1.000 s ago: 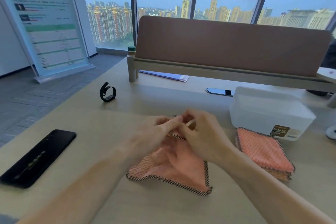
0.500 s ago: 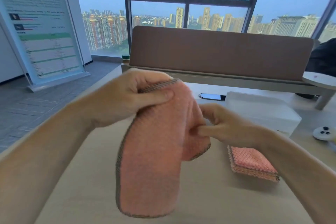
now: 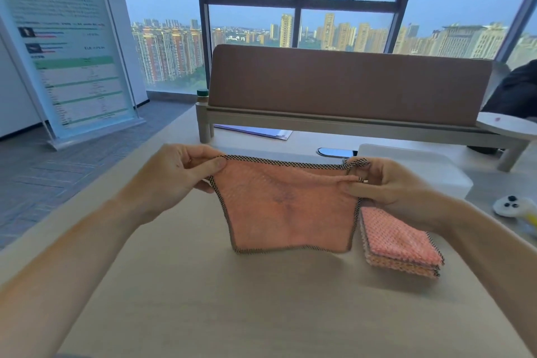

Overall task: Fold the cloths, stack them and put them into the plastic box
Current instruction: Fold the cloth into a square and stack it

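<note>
A pink cloth (image 3: 286, 208) with a dark checked hem hangs spread open above the table. My left hand (image 3: 180, 173) pinches its upper left corner. My right hand (image 3: 386, 186) pinches the upper right corner, where a small hem loop sticks up. The cloth's lower edge hangs just over the tabletop. A stack of folded pink cloths (image 3: 402, 241) lies on the table to the right, partly behind my right wrist. The white plastic box (image 3: 430, 167) with its lid on stands behind my right hand.
A brown desk divider (image 3: 348, 84) on a pale frame runs across the back of the table (image 3: 232, 305). A dark phone (image 3: 334, 151) lies beside the box. A small white toy (image 3: 508, 206) sits at the right edge. Papers (image 3: 255, 132) lie under the divider.
The cloth was lifted off the table, bunched in my left hand, and is now stretched out flat between both hands by its top corners.
</note>
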`<state>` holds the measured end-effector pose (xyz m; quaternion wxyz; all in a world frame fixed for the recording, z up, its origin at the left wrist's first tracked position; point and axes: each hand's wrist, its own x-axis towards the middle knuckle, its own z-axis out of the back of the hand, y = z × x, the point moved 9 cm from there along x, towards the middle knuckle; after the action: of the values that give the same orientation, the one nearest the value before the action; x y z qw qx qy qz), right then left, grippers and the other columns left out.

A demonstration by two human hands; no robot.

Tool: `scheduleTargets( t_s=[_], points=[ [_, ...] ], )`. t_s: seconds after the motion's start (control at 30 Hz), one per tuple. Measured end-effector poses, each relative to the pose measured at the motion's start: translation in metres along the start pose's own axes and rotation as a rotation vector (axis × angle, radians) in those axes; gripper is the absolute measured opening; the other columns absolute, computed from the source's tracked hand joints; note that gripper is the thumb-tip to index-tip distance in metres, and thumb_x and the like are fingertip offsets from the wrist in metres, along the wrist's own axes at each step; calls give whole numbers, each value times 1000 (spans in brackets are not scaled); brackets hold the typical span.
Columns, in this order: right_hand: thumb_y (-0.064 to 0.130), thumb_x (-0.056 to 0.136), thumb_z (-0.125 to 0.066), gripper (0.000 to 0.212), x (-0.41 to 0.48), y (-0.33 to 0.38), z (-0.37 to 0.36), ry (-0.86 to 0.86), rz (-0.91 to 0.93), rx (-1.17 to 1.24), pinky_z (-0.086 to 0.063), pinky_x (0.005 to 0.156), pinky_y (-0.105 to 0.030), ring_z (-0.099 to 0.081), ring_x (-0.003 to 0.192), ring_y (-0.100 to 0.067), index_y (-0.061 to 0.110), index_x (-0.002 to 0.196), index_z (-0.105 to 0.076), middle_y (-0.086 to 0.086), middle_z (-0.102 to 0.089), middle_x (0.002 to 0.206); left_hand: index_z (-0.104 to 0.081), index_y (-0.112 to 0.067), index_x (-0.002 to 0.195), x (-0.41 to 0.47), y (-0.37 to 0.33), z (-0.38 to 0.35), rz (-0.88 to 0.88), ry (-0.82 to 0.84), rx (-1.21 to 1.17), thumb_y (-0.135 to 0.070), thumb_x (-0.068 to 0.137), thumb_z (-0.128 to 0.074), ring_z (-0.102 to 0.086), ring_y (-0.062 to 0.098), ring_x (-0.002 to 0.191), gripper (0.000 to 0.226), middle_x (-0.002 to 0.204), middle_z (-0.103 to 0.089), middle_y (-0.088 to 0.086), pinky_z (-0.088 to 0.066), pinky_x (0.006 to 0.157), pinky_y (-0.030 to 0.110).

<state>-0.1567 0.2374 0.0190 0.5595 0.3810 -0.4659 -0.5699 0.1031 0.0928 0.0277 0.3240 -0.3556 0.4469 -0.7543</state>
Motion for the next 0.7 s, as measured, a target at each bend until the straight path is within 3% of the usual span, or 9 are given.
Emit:
scheduleTargets(
  t_s=[0.1, 0.17, 0.23, 0.3, 0.37, 0.5, 0.57, 0.63, 0.7],
  points=[
    [32, 78, -75, 30, -15, 13, -1, 3, 31, 92, -62, 76, -26, -74, 91, -15, 13, 101, -79, -6, -80, 99, -81, -21, 90, -18, -30, 9, -109, -28, 72, -13, 92, -69, -70, 7, 68, 15, 77, -81, -2, -56, 69, 14],
    [46, 63, -87, 37, -29, 32, -3, 55, 95, 173, -59, 66, -20, -74, 75, -7, 18, 86, -83, -2, -79, 82, -82, -24, 87, -31, -59, 18, -198, -46, 75, -27, 83, -72, -69, 9, 66, 11, 75, -80, -2, -55, 71, 17],
    [44, 60, -89, 32, -37, 56, -2, 107, 156, 243, -58, 58, -17, -71, 64, -4, 20, 79, -83, 0, -76, 73, -81, -31, 85, -36, -84, 30, -267, -85, 39, -37, 75, -72, -67, 9, 65, 15, 71, -78, -3, -54, 71, 19],
    [29, 70, -80, 27, -32, 70, 4, 132, 171, 300, -59, 59, -18, -71, 65, -7, 13, 91, -81, -1, -76, 80, -80, -27, 85, -27, -96, 38, -291, -119, 8, -31, 79, -73, -65, 8, 64, 10, 67, -75, -3, -53, 70, 13],
    [14, 79, -72, 39, -17, 68, 5, 108, 105, 307, -63, 65, -25, -74, 74, -14, -2, 114, -68, -8, -76, 93, -79, -19, 87, -8, -93, 38, -272, -124, 49, -22, 87, -74, -62, 14, 66, 6, 71, -74, 9, -52, 68, 14],
    [0, 83, -68, 44, 18, 19, -4, 11, -69, 237, -63, 66, -32, -72, 81, -20, 7, 125, -60, -10, -74, 102, -78, -18, 92, 31, -34, 17, -117, -74, 188, -22, 94, -71, -62, 4, 60, 8, 72, -77, 2, -49, 61, 10],
    [-3, 85, -70, 41, 34, -19, -5, -65, -159, 171, -63, 72, -36, -70, 83, -21, 7, 124, -60, -9, -74, 100, -78, -25, 90, 48, 17, 4, -10, -47, 202, -27, 94, -71, -63, 1, 62, 8, 73, -76, -8, -50, 69, 20],
    [-4, 88, -71, 44, 45, -55, 1, -240, -220, -34, -61, 81, -42, -68, 86, -23, 8, 127, -58, -12, -71, 106, -76, -28, 94, 56, 66, -8, 92, -74, 275, -30, 94, -71, -65, 3, 71, 5, 86, -77, -7, -52, 78, 30],
    [4, 88, -71, 56, 49, -70, 6, -441, -188, -435, -53, 85, -37, -62, 101, -22, 17, 137, -48, -9, -58, 128, -69, -24, 114, 50, 96, -25, 134, -106, 450, -33, 95, -68, -66, 11, 90, 22, 112, -73, 0, -51, 85, 31]
  ],
)
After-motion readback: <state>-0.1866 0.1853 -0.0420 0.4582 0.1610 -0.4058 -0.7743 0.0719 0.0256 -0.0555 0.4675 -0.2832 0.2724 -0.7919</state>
